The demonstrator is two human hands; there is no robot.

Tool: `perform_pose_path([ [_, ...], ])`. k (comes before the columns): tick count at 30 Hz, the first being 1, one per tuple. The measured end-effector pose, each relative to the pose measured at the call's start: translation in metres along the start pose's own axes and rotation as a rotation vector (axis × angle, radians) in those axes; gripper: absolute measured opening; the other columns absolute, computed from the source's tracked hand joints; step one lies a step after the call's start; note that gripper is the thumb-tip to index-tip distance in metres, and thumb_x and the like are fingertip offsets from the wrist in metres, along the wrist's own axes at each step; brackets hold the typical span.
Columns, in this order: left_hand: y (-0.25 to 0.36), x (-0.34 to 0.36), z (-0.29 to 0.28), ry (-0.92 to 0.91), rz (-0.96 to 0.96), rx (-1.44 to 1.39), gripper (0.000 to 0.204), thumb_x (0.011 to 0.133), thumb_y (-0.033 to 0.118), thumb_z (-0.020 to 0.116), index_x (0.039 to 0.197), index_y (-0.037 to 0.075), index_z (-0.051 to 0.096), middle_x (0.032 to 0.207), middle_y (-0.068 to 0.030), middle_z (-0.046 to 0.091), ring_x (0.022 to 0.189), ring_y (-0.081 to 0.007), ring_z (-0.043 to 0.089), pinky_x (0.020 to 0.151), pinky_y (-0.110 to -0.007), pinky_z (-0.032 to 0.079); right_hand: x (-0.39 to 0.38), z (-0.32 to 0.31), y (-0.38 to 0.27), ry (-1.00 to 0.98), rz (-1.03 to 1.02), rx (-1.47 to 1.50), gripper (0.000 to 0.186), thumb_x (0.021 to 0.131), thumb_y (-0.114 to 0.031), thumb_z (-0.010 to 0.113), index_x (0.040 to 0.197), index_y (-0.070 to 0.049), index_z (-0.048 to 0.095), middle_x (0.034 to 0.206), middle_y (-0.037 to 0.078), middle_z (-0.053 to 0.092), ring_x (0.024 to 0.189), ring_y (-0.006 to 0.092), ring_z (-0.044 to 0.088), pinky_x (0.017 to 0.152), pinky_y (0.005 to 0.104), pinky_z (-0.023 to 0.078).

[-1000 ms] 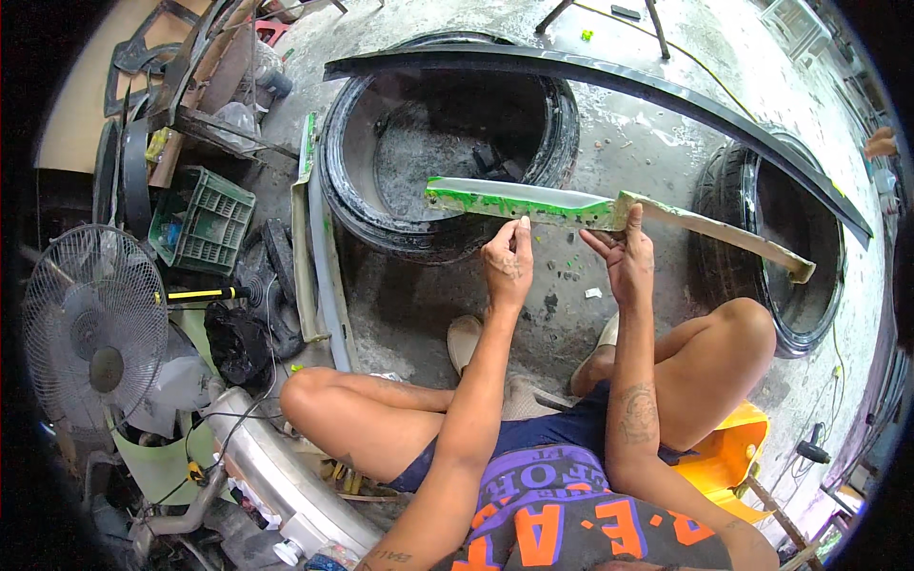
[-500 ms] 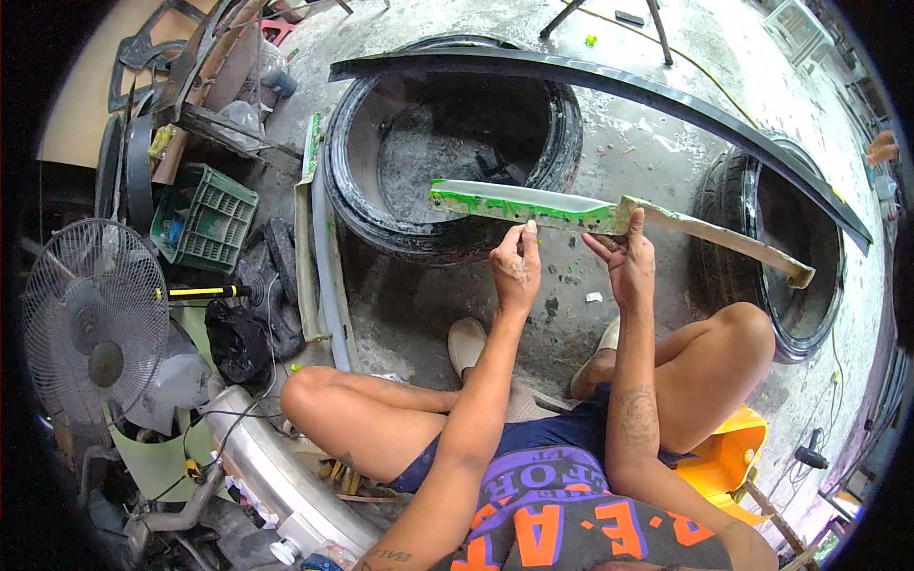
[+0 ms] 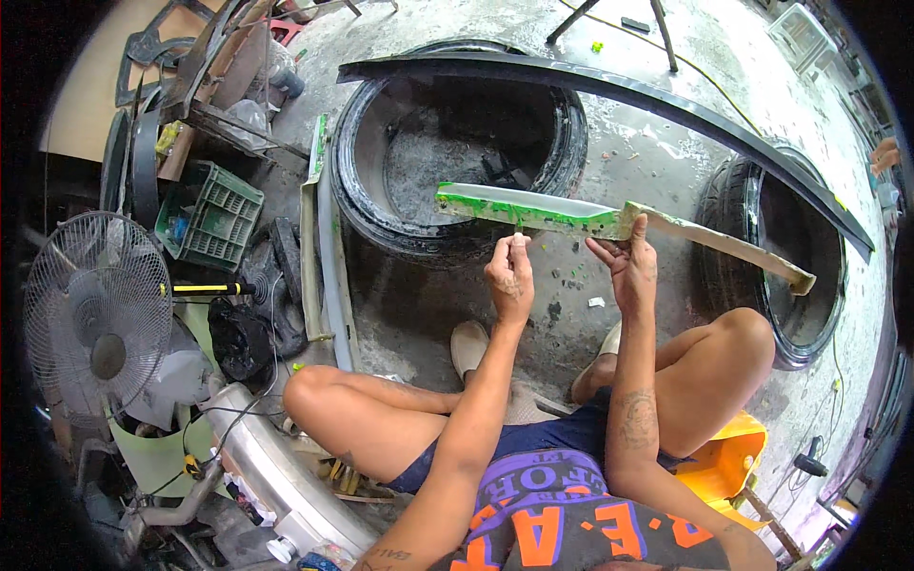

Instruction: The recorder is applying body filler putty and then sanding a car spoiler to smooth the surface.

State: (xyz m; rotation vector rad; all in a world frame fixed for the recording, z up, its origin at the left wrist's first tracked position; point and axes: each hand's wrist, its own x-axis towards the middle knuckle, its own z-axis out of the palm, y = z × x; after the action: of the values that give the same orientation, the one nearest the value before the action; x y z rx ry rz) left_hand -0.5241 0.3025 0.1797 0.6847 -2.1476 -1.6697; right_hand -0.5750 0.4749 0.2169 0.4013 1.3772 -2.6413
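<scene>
The right hand (image 3: 632, 271) is closed on a long strip (image 3: 562, 217), its thumb laid up over the near face beside the joint and its index finger pointing left along the lower edge; the left hand (image 3: 512, 276) has thumb and finger pinched together just below that same edge, where a thin green streak shows above the fingertips, though whether they hold a shred of it I cannot tell; the strip lies on the far side of both hands, its long axis running crosswise from left to right and dipping toward the right end; from the right grip a wider green-and-white part reaches left, past the left hand, and a narrow beige part reaches right and slightly nearer the body; the right hand is nearer the joint, the left hand nearer the strip's left end

Beyond the left grip, the strip's left end overlaps the view of a big black ring (image 3: 367, 214); to the right of the right grip, the beige end shows in front of a treaded tyre (image 3: 728, 195); farther out than both grips, a long black bar (image 3: 619, 88) spans from ring to tyre; as for writing, no label can be read on the strip; toward the body from the grips, the shirt (image 3: 571, 514) bears big orange letters and a purple panel with dark lettering
</scene>
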Motion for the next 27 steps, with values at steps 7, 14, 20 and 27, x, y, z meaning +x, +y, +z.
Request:
perform_pose_path([
  [7,0.024,0.013,-0.010,-0.065,0.305,0.162,0.045,0.092,0.019,0.067,0.134,0.006,0.055,0.060,-0.0060,0.061,0.051,-0.0124,0.054,0.054,-0.029,0.046,0.000,-0.002,0.000,-0.017,-0.005,-0.006,0.074,0.095,-0.056,0.052,0.110,0.017,0.055,0.108,0.023,0.063,0.100,0.0340,0.067,0.088,0.0456,0.059],
  [14,0.039,0.034,-0.021,-0.343,0.390,0.348,0.054,0.085,0.018,0.069,0.136,0.011,0.053,0.073,-0.0183,0.069,0.068,-0.0324,0.071,0.059,-0.039,0.053,0.001,-0.004,0.000,-0.029,-0.004,-0.002,0.076,0.095,-0.057,0.053,0.107,0.018,0.057,0.102,0.024,0.066,0.095,0.0319,0.069,0.086,0.0443,0.060],
  [20,0.046,0.059,-0.031,-0.497,0.449,0.367,0.043,0.082,0.018,0.074,0.121,0.009,0.058,0.058,-0.0137,0.058,0.054,-0.0302,0.063,0.054,-0.039,0.048,0.004,-0.008,0.005,-0.049,0.039,0.001,0.075,0.093,-0.058,0.053,0.113,0.014,0.055,0.107,0.023,0.065,0.099,0.0321,0.068,0.087,0.0431,0.059],
  [27,0.057,0.067,-0.030,-0.606,0.381,0.392,0.041,0.082,0.016,0.075,0.119,0.010,0.057,0.053,-0.0077,0.048,0.048,-0.0136,0.041,0.049,-0.031,0.036,0.003,-0.008,0.005,-0.021,0.021,0.047,0.073,0.096,-0.055,0.053,0.107,0.017,0.058,0.104,0.024,0.066,0.095,0.0300,0.069,0.084,0.0423,0.061],
])
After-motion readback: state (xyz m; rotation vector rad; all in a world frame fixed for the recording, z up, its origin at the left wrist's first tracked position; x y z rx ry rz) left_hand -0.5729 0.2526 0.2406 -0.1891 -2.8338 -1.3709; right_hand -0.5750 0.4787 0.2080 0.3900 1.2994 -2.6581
